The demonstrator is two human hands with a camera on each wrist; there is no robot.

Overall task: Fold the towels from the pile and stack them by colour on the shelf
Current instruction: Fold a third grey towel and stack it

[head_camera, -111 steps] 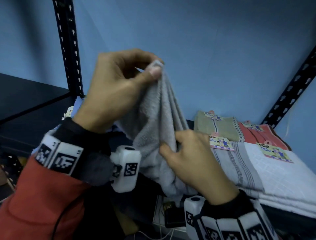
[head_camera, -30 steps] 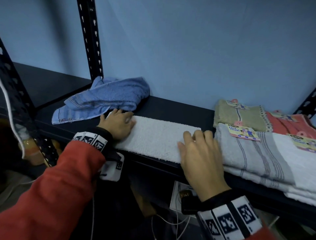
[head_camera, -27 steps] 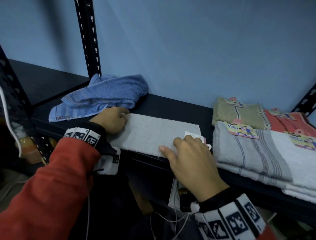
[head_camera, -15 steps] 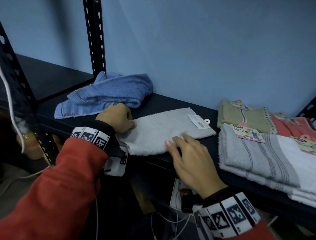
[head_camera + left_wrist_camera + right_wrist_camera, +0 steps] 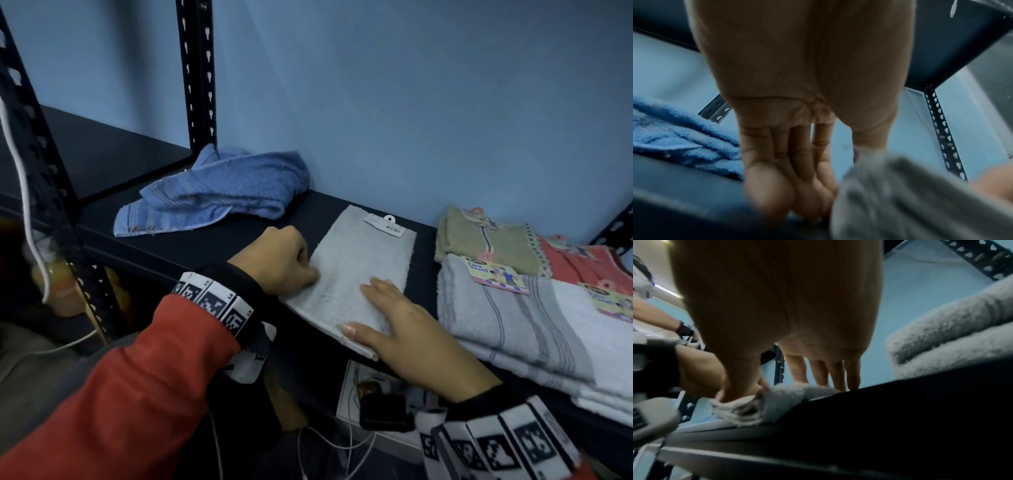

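Observation:
A folded grey towel point(image 5: 363, 260) lies on the dark shelf point(image 5: 212, 246), long side running front to back, its paper label point(image 5: 385, 224) at the far end. My left hand point(image 5: 306, 270) is curled at the towel's left edge; in the left wrist view the thumb sits on the grey towel point(image 5: 910, 203), pinching it against the fingers. My right hand point(image 5: 370, 308) lies flat on the near end, fingers straight, thumb at the front edge. The right wrist view shows that hand point(image 5: 818, 378) pressing the grey towel point(image 5: 781, 395) at the shelf lip.
A crumpled blue towel point(image 5: 219, 192) lies at the back left beside the black upright post point(image 5: 197, 68). To the right is a stack of folded grey and white towels point(image 5: 513, 318), with an olive towel point(image 5: 479, 240) and a red one point(image 5: 582, 263) behind it.
The grey towel, held up earlier, was laid down folded along the shelf edge. It has since been turned so its label end points to the wall. Both hands stayed on it.

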